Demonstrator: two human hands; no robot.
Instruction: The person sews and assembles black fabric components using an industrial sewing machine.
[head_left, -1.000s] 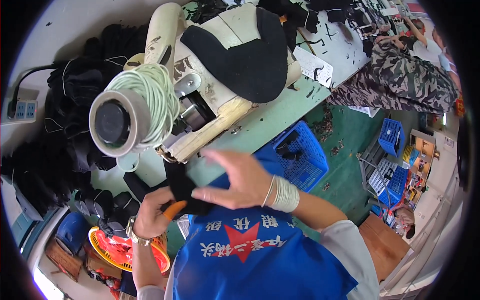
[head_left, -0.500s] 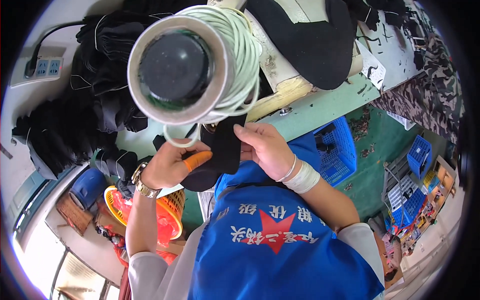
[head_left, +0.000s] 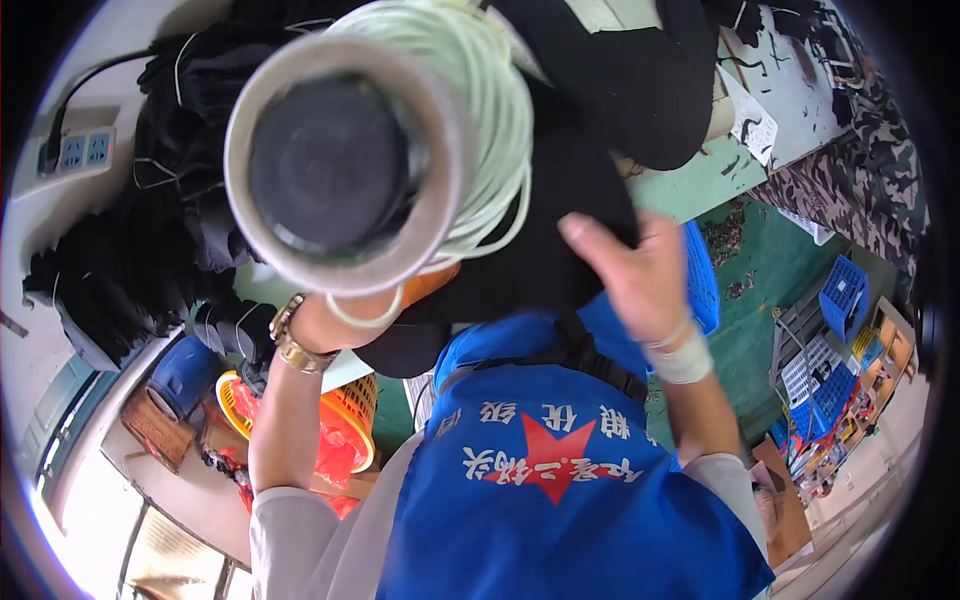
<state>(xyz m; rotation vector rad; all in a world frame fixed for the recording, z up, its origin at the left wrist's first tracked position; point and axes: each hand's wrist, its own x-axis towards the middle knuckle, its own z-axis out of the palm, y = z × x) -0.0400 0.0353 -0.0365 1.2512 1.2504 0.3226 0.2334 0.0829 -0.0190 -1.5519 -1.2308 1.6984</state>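
A wide piece of black fabric [head_left: 545,220] spreads in front of me, over the table edge and toward my apron. My left hand [head_left: 365,308], wearing a gold watch, reaches to the fabric's left side; an orange finger cover [head_left: 432,290] shows against the cloth. The rest of its fingers are hidden behind a round metal-rimmed thing [head_left: 445,190] with a dark centre. At the fabric's right edge is my right hand [head_left: 640,275], slightly blurred, thumb and fingers apart, a white wrap around its wrist. Another cut black piece [head_left: 655,100] lies beyond on the table.
Pale green cord [head_left: 500,130] is coiled around the round thing, blocking much of the upper middle. Tied black bundles [head_left: 100,265] are stacked at left. A yellow basket [head_left: 350,415] stands lower left, a blue crate [head_left: 702,280] at right below the green table edge [head_left: 690,190].
My right hand has moved right and its fingers have spread. The black fabric now extends wider to the right. My left hand has shifted slightly up and right, behind the round thing.
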